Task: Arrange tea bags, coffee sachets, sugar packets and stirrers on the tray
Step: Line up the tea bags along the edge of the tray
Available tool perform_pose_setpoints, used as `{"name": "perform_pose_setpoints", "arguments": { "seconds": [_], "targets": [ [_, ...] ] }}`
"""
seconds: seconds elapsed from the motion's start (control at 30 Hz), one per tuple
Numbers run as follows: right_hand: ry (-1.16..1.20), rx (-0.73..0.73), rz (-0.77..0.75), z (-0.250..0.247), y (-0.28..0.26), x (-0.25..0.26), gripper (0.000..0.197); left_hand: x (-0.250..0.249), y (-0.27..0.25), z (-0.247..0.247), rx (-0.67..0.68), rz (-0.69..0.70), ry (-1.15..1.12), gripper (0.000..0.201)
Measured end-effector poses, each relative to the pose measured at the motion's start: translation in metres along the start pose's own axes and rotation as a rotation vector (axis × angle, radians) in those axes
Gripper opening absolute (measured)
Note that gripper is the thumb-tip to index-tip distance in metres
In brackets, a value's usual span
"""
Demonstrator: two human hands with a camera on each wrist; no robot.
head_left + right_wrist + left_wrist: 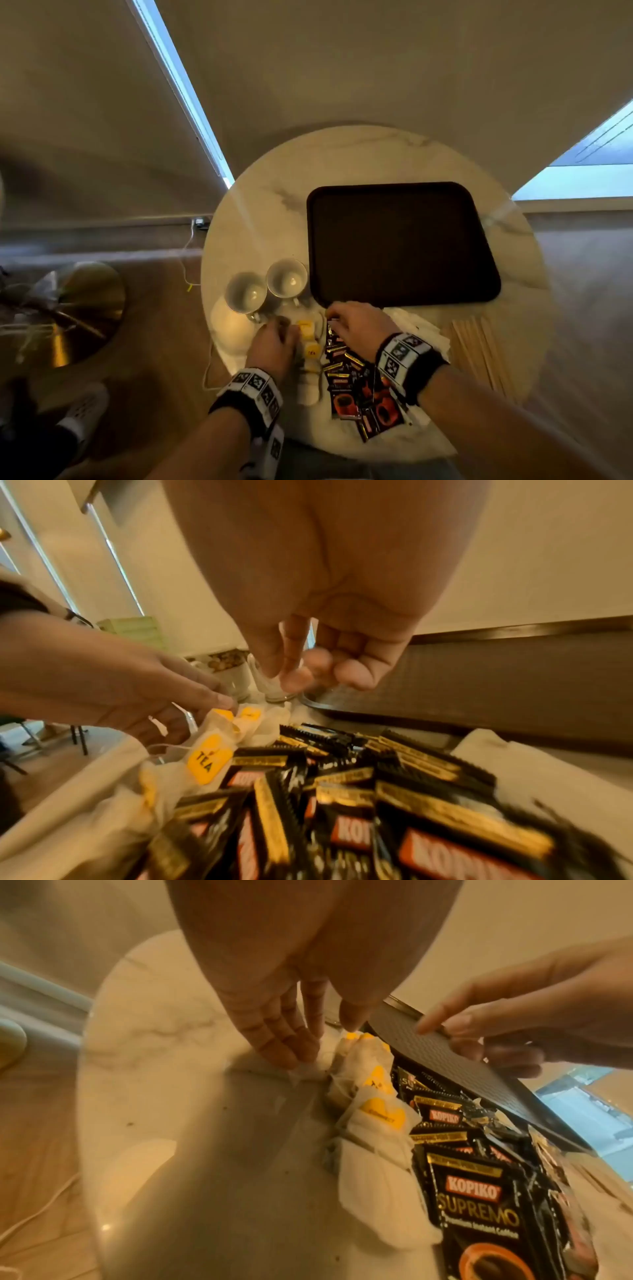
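Left hand (274,1010) at 7 o'clock on the worktop (260,219): fingers (284,1050) nearly straight and close together, tips down on the far end of the tea bags (369,1110); no grip visible. Right hand (318,631) at 6 o'clock, over the coffee sachets (377,804) near the tray (400,243) edge: fingers (294,677) loosely curled, narrow gap, nothing clearly held; blurred. Tray bare at centre, toward 1 o'clock. Stirrers (479,349) at 4 o'clock. Two cups (267,287) at 9 o'clock. White packets (421,329) beneath the right wrist, mostly hidden; kind unclear.
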State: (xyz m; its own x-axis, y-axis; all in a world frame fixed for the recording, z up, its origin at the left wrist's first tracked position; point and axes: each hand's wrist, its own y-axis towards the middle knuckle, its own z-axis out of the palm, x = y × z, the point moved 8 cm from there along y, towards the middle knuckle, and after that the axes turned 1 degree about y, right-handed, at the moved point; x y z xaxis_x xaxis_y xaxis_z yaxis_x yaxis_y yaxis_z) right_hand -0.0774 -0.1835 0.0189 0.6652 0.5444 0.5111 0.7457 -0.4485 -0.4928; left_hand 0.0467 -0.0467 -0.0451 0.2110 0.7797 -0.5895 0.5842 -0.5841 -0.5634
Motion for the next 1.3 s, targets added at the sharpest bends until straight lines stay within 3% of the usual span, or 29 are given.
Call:
{"name": "perform_pose_setpoints", "arguments": {
  "seconds": [0.17,0.3,0.4,0.57,0.87,1.1,1.2,1.3],
  "targets": [
    [-0.145,0.048,0.027,0.012,0.036,0.002,0.034,-0.001,0.007,0.008,0.033,-0.003,-0.097,0.022],
    [-0.396,0.099,-0.035,0.03,0.047,0.002,0.039,-0.004,0.006,0.005,-0.013,0.058,-0.022,0.012],
    [-0.427,0.076,-0.062,0.035,0.049,0.006,0.032,-0.003,0.003,0.001,-0.05,0.108,-0.036,0.007],
    [-0.16,-0.037,-0.059,0.018,0.036,0.001,0.016,-0.011,-0.006,-0.004,-0.085,0.167,0.003,0.006],
    [0.679,-0.221,-0.001,-0.04,-0.002,-0.042,0.009,-0.057,-0.032,-0.02,-0.109,0.27,0.02,0.005],
    [0.795,-0.267,0.0,-0.074,0.008,-0.066,0.015,-0.105,-0.026,-0.031,-0.146,0.284,-0.243,0.017],
    [0.73,-0.266,0.001,-0.089,0.033,-0.073,0.016,-0.124,-0.008,-0.031,-0.133,0.231,-0.404,0.022],
    [0.665,-0.265,0.009,-0.105,0.07,-0.08,0.013,-0.144,0.011,-0.037,-0.167,0.218,-0.403,0.022]
  ]
}}
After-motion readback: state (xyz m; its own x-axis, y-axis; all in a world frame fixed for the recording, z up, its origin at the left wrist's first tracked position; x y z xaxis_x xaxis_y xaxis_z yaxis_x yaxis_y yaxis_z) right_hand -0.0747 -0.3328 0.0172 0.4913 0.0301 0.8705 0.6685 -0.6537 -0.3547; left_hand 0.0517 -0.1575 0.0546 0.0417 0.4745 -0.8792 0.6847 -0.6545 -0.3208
